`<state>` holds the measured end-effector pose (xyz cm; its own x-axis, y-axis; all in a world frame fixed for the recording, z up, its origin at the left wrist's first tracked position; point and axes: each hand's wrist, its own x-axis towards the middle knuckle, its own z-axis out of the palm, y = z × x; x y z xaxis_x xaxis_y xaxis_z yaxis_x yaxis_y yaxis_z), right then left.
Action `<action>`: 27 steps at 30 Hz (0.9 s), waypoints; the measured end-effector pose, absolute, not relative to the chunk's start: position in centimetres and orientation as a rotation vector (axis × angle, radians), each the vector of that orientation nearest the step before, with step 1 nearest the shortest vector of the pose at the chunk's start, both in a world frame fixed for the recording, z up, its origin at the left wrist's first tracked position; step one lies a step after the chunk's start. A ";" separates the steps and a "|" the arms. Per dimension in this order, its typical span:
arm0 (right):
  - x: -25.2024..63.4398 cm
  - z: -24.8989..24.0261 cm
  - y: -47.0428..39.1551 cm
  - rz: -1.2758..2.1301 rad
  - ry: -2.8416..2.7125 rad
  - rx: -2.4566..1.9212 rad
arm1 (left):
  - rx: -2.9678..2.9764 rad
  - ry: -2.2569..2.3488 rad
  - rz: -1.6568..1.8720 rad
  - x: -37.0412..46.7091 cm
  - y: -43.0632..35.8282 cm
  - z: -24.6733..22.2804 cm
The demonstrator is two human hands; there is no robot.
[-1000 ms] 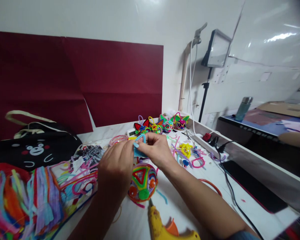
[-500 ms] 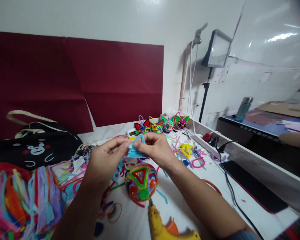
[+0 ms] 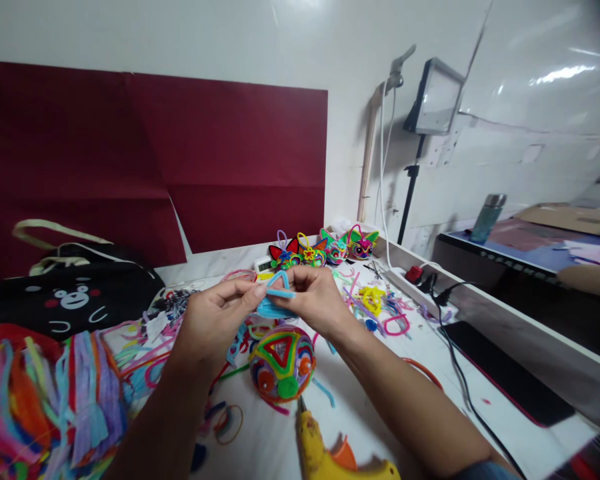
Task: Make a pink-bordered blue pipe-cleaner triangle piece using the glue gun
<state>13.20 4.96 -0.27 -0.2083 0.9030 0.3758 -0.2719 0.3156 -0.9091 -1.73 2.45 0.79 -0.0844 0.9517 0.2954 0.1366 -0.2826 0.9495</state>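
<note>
A light blue pipe cleaner [image 3: 280, 293], bent into a pointed loop, is between my two hands above the table. My left hand [image 3: 220, 320] pinches its left end between thumb and fingertips. Around its right side, the thumb and fingers of my right hand [image 3: 314, 300] are closed. More light blue strands show just under the fingers. Below my hands rests a round ornament [image 3: 283, 365] covered in coloured pipe cleaners, with a red triangle, orange knobs and a green disc. A yellow glue gun [image 3: 316, 447] lies in front of it, its nozzle close to the ornament.
Bundled pipe cleaners [image 3: 75, 400] lie at left, beside a black bag [image 3: 75, 297]. Finished ornaments [image 3: 335, 247] line the back. A power strip [image 3: 423, 293], cable and black phone-like slab [image 3: 505, 373] are at right. Another person's arm [image 3: 587, 280] shows at far right.
The blue pipe cleaner's end now sticks out to the right across my right thumb. My left fingertips have shifted slightly on the loop.
</note>
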 end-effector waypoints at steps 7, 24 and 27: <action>13.2 -0.2 4.9 1.210 -1.358 -0.647 | 1.447 1.218 1.489 -1.5 2.6 0.7; 14.1 0.0 5.4 1.288 -1.449 -0.568 | 1.421 1.097 1.320 -2.4 3.2 -0.3; 14.3 0.1 5.5 1.278 -1.470 -0.561 | 1.408 1.087 1.302 -2.3 3.3 -0.3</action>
<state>14.29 5.52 0.10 -0.3307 0.8549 0.3997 -0.2770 0.3169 -0.9071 -2.34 3.27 -0.34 0.0576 0.9774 0.2035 0.0257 -0.2052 0.9784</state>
